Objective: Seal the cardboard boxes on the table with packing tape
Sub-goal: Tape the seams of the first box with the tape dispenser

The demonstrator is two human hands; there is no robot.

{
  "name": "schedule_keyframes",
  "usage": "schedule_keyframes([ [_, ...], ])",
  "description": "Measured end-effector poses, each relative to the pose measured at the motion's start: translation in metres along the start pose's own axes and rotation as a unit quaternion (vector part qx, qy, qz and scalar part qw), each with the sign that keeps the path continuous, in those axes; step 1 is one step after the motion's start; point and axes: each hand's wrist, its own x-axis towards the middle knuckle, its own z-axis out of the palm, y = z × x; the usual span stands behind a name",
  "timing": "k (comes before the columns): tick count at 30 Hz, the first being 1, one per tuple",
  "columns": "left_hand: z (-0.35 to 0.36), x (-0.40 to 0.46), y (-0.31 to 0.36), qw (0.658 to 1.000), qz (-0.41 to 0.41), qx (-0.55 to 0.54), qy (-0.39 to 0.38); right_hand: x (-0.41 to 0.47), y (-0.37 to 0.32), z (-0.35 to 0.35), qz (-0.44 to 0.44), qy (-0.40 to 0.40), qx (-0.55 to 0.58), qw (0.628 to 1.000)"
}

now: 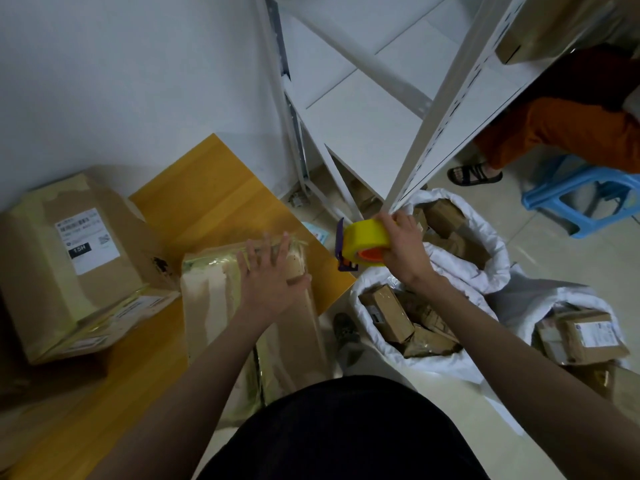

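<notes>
You have two hands in view: your left hand (268, 271) and your right hand (403, 244). There is one roll of yellow packing tape (367, 239), sitting in one purple dispenser (341, 247). On the one wooden table (214, 192) you can count three cardboard boxes: a large labelled box (69, 258), a flat box (114, 317) tucked under it, and a long tape-covered box (277, 327). On the floor stand three white sacks (485, 271) of small parcels; how many parcels is unclear. One blue stool (585, 199) and one white shelving rack (433, 140) complete the count.

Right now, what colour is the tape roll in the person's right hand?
Yellow, with an orange core, seen in the head view: tape roll, right hand.
</notes>
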Motion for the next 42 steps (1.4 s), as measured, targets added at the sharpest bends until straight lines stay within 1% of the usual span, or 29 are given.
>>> schedule_keyframes([
  [4, -0.018, 0.009, -0.001, 0.999, 0.034, -0.003, -0.003, -0.001, -0.005, 0.001, 0.022, 0.028, 0.051, 0.998],
  [7, -0.028, 0.019, 0.003, 0.994, 0.079, 0.073, 0.012, -0.002, -0.012, 0.001, 0.026, 0.038, 0.075, 0.996],
  [9, -0.030, 0.025, 0.007, 0.987, 0.098, 0.126, 0.000, -0.002, -0.016, 0.000, 0.025, 0.046, 0.092, 0.994],
  [12, -0.028, 0.026, 0.011, 0.983, 0.102, 0.154, -0.021, -0.002, -0.023, -0.004, 0.026, 0.053, 0.114, 0.992],
  [14, -0.026, 0.027, 0.013, 0.987, 0.091, 0.127, -0.027, -0.001, -0.026, -0.006, 0.031, 0.054, 0.130, 0.990],
  [17, -0.021, 0.030, 0.010, 0.994, 0.099, 0.041, -0.024, -0.001, -0.029, -0.008, 0.032, 0.058, 0.153, 0.986],
  [20, -0.020, 0.028, 0.000, 0.988, 0.142, -0.042, 0.031, 0.001, -0.029, -0.008, 0.050, 0.070, 0.164, 0.983],
  [22, -0.020, 0.028, -0.011, 0.984, 0.145, -0.078, 0.075, 0.002, -0.030, -0.006, 0.062, 0.078, 0.165, 0.981],
  [24, -0.018, 0.030, -0.023, 0.982, 0.138, -0.092, 0.092, 0.004, -0.032, -0.004, 0.069, 0.081, 0.171, 0.980],
  [30, -0.024, 0.048, -0.030, 0.976, 0.114, -0.183, 0.041, 0.005, -0.047, 0.000, 0.072, 0.106, 0.195, 0.973],
  [34, -0.031, 0.054, -0.035, 0.957, 0.081, -0.277, -0.011, 0.005, -0.059, 0.002, 0.068, 0.120, 0.211, 0.968],
  [37, -0.032, 0.050, -0.055, 0.956, 0.052, -0.288, -0.011, 0.004, -0.067, 0.001, 0.051, 0.130, 0.233, 0.962],
  [40, -0.031, 0.040, -0.084, 0.960, 0.036, -0.274, 0.040, 0.005, -0.075, -0.002, 0.033, 0.144, 0.248, 0.957],
  [42, -0.029, 0.033, -0.103, 0.956, 0.013, -0.282, 0.080, 0.006, -0.082, -0.005, 0.020, 0.150, 0.258, 0.954],
])
